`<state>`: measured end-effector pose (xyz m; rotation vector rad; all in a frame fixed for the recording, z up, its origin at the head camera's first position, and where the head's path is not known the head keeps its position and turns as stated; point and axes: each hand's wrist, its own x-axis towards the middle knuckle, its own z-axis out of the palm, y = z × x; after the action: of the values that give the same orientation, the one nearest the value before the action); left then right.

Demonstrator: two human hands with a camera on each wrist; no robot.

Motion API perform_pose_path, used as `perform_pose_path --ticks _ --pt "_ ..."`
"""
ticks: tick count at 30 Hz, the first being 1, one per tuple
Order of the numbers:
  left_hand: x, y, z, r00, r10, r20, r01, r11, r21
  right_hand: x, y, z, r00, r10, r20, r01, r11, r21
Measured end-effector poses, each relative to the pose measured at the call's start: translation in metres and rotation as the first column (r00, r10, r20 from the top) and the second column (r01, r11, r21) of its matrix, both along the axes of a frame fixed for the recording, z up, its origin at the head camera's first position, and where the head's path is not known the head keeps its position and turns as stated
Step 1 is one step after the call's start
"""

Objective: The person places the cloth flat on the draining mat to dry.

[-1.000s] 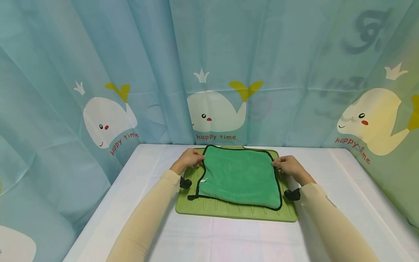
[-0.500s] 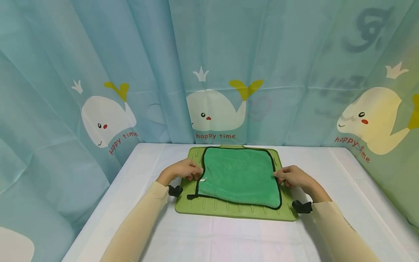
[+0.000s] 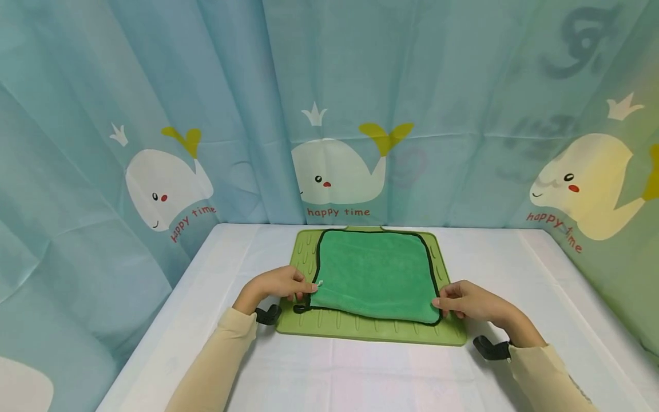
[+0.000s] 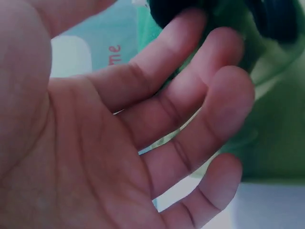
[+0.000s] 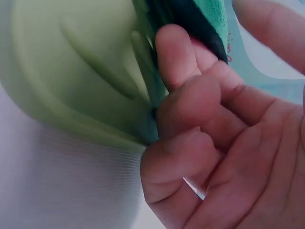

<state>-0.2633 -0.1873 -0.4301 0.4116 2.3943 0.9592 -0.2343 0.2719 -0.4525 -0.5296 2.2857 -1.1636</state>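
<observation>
A green towel [image 3: 376, 272] with black trim is spread flat over a light green ridged mat [image 3: 355, 328]. My left hand [image 3: 278, 283] pinches its left edge near the small white tag, thumb on top and fingers underneath. At the lower right side, my right hand [image 3: 473, 300] pinches the other edge in the same way. The left wrist view has the fingers against the dark trim [image 4: 169, 10], palm showing. In the right wrist view the fingers curl below the towel's border [image 5: 207, 24], above the mat's rounded corner [image 5: 35, 102].
The mat lies on a table with a white cloth [image 3: 360, 377]. A blue-green curtain [image 3: 453, 74] printed with whales hangs behind and along the sides. A black hanging loop [image 3: 301, 309] sticks out at the towel's front left corner.
Both hands have slid toward the front along the towel's side edges, from near its far corners to near its front corners. The towel's left edge lies a little straighter.
</observation>
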Motion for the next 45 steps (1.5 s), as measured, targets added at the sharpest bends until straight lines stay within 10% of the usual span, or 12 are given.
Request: perform_pose_path --ticks 8,22,45 --pt "0.006 -0.007 -0.005 0.993 -0.114 -0.019 0.115 0.992 0.053 0.008 0.003 -0.006 0.996 0.075 -0.041 -0.077 0.996 -0.049" --pt "0.008 -0.014 -0.007 0.993 -0.075 -0.093 0.088 0.986 0.142 0.008 0.003 -0.008 0.993 0.060 -0.098 -0.068 0.995 -0.072" --pt "0.011 -0.005 -0.007 0.990 -0.134 0.054 0.125 0.982 0.142 0.012 0.005 0.001 0.993 0.101 0.065 -0.097 0.993 -0.068"
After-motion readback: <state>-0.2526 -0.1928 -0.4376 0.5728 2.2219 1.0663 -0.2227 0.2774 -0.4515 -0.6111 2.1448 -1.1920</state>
